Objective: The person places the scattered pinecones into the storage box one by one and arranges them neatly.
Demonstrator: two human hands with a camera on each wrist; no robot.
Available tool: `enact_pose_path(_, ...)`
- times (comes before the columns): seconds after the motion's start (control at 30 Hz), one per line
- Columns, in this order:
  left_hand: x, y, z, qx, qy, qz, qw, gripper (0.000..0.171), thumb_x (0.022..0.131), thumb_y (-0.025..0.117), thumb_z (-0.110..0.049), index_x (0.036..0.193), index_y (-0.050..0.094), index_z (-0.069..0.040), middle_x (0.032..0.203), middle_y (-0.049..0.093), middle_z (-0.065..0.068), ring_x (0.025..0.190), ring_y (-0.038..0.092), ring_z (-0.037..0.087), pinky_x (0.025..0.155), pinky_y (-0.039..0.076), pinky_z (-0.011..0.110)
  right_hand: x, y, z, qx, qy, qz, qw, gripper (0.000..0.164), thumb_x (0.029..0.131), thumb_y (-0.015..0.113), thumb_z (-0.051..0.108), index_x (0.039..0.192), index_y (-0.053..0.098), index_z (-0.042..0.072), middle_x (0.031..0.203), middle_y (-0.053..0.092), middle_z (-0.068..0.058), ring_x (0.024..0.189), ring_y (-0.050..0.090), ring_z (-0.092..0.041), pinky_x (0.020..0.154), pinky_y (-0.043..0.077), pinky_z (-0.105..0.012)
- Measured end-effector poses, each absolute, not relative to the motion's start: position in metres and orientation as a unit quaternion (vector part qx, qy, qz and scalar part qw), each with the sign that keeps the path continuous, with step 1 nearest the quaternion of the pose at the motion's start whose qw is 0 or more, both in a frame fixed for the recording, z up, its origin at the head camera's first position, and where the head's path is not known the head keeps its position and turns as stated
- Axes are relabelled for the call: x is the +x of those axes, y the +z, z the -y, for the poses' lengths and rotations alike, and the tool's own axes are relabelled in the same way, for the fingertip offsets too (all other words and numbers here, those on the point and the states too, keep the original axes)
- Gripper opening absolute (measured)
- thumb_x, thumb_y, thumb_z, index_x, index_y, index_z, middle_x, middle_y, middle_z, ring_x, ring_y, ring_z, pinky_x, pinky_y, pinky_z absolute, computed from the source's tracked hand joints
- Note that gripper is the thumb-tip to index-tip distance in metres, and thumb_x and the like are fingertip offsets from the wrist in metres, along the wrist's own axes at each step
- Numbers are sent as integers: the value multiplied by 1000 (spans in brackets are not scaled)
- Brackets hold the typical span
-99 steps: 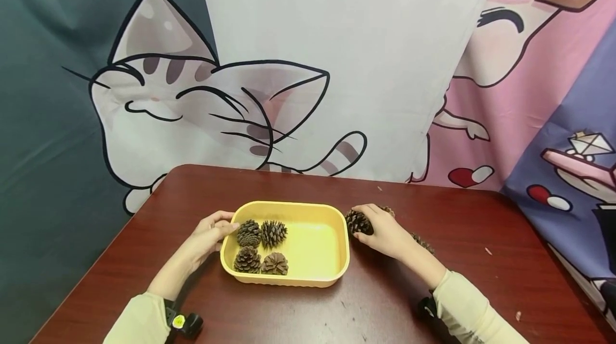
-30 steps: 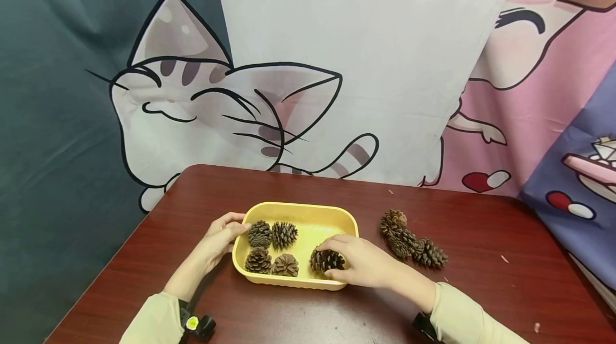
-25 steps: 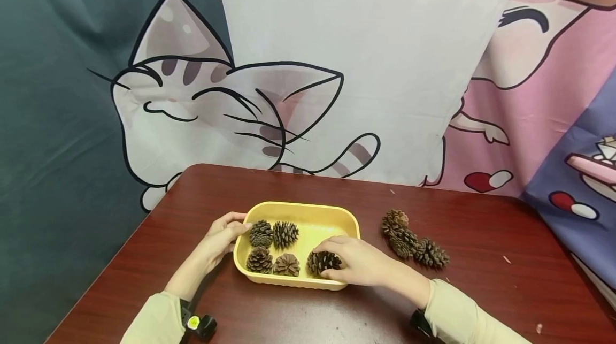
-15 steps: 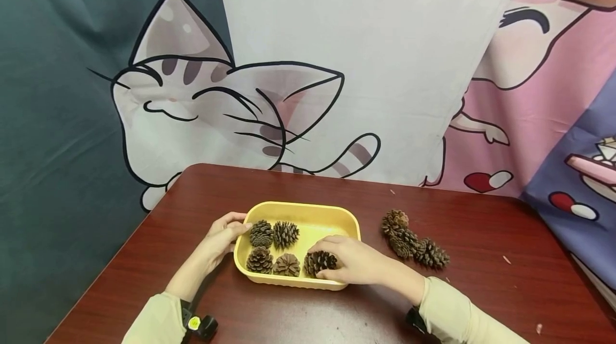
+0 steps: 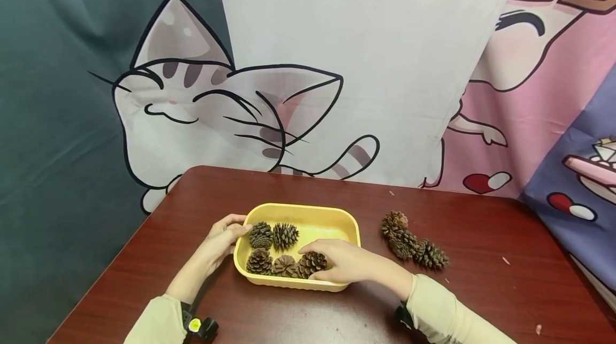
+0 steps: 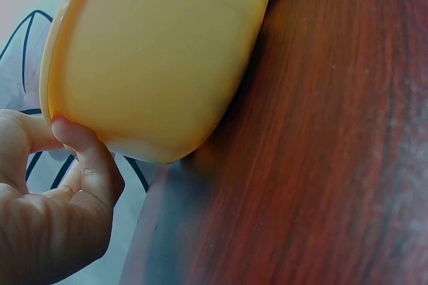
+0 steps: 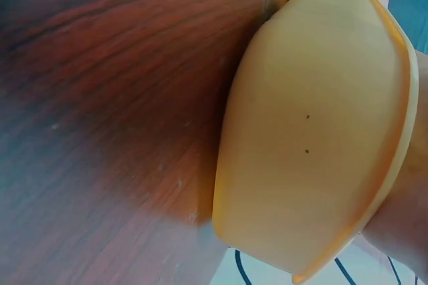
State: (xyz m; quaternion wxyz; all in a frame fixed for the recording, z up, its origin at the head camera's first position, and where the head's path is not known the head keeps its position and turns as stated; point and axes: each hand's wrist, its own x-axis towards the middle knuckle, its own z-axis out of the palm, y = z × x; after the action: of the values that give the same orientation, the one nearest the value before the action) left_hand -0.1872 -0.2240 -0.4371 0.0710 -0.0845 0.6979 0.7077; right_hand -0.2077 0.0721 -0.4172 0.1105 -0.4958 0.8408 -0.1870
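A yellow plastic tray (image 5: 337, 222) sits on the table, with two pine cones at its back left and two along its front left. At the left end my left hand (image 5: 217, 241) pinches the tray's rim, thumb on top; the left wrist view shows its fingers (image 6: 93, 154) at the tray's outer wall. My right hand (image 5: 345, 261) reaches over the right side and holds a dark pine cone (image 5: 310, 265) between thumb and fingers, low in the tray, right beside the front pine cone (image 5: 285, 266). In the right wrist view the tray wall (image 7: 314, 124) hides that hand's fingers.
Several pine cones (image 5: 404, 243) lie in a bunch on the reddish-brown table (image 5: 481, 290), right of the tray. Small scraps dot the tabletop. Behind the table's far edge hangs a cartoon cat curtain (image 5: 298, 12).
My right hand has brought a pine cone from the bunch on the table into the tray, then slid it left against the front ones. The left hand keeps its hold on the rim.
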Motion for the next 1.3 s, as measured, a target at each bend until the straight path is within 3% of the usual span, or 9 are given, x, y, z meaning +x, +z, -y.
enact_pose_path(0.27, -187, -438, 223, -91, 709, -696, 67, 44, 89, 60, -9, 125, 41, 6, 81, 62, -2, 76, 61, 10, 67, 55, 32, -213, -417, -77, -496, -216, -830, 134, 54, 87, 65, 33, 133, 49, 11, 133, 52, -1, 122, 48, -17, 103, 37, -33)
enact_pose_path(0.6, -190, -442, 222, -92, 705, -700, 69, 43, 89, 60, -10, 124, 41, 6, 82, 62, -1, 75, 62, 12, 67, 55, 34, -212, -407, -95, -466, -255, -837, 131, 53, 86, 65, 38, 132, 50, 16, 131, 50, 4, 123, 45, -15, 104, 36, -37)
enact_pose_path(0.8, -190, -442, 224, -96, 703, -701, 71, 42, 89, 59, -10, 125, 42, 4, 85, 62, 1, 78, 63, 13, 68, 55, 35, -211, -408, -105, -477, -260, -834, 102, 49, 87, 65, 33, 129, 52, 13, 129, 51, 3, 121, 47, -15, 102, 38, -37)
enact_pose_path(1.0, -189, -442, 225, -86, 701, -704, 75, 43, 89, 59, -10, 125, 40, 5, 85, 62, 0, 79, 62, 12, 69, 55, 35, -208, -407, -120, -464, -258, -845, 63, 55, 84, 69, 30, 133, 48, 13, 131, 51, 2, 121, 49, -16, 101, 40, -36)
enact_pose_path(1.07, -189, -442, 225, -85, 703, -702, 76, 43, 89, 59, -10, 125, 40, 5, 84, 62, -1, 78, 62, 12, 69, 55, 34, -208, -407, -126, -459, -261, -848, 50, 57, 84, 70, 29, 133, 47, 14, 131, 51, 2, 111, 54, -15, 96, 44, -34)
enact_pose_path(1.23, -190, -442, 226, -82, 705, -700, 76, 40, 90, 58, -11, 121, 39, 4, 83, 61, -1, 77, 62, 12, 67, 55, 34, -205, -406, -145, -450, -277, -849, 1, 60, 82, 72, 26, 134, 46, 15, 132, 51, 3, 114, 52, -14, 96, 43, -35)
enact_pose_path(1.3, -190, -442, 225, -83, 706, -699, 76, 38, 90, 59, -11, 118, 39, 4, 82, 61, -2, 76, 62, 11, 67, 55, 34, -204, -405, -155, -443, -281, -851, -23, 61, 81, 73, 26, 135, 45, 16, 134, 49, 4, 124, 45, -14, 100, 40, -39)
